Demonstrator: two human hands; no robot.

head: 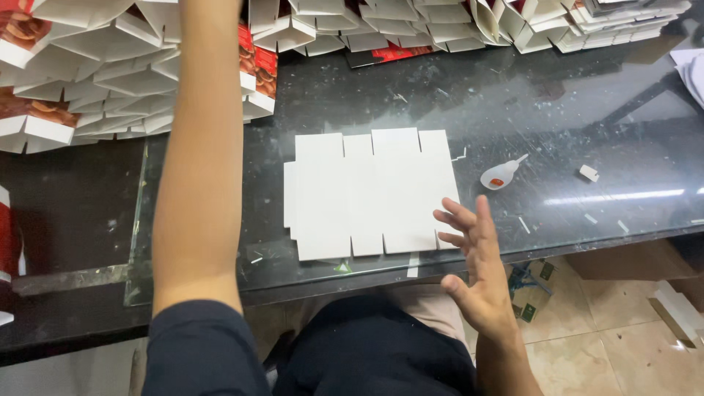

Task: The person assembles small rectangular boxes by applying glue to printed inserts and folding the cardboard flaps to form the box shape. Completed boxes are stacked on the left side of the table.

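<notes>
A flat white carton blank (pixel 370 194) lies unfolded on the dark glass-topped table (pixel 557 125), near its front edge, and the right hand (pixel 480 275) hovers at the blank's near right corner with fingers spread apart, gripping nothing. The left arm stretches up past the stack of folded cartons (pixel 95 73) and its hand is out of frame – so its grip cannot be told. To work the blank cleanly, it seems best to press that corner flat with the fingertips before lifting a flap – the small glue bottle (pixel 502 174) sits just to the right.
</notes>
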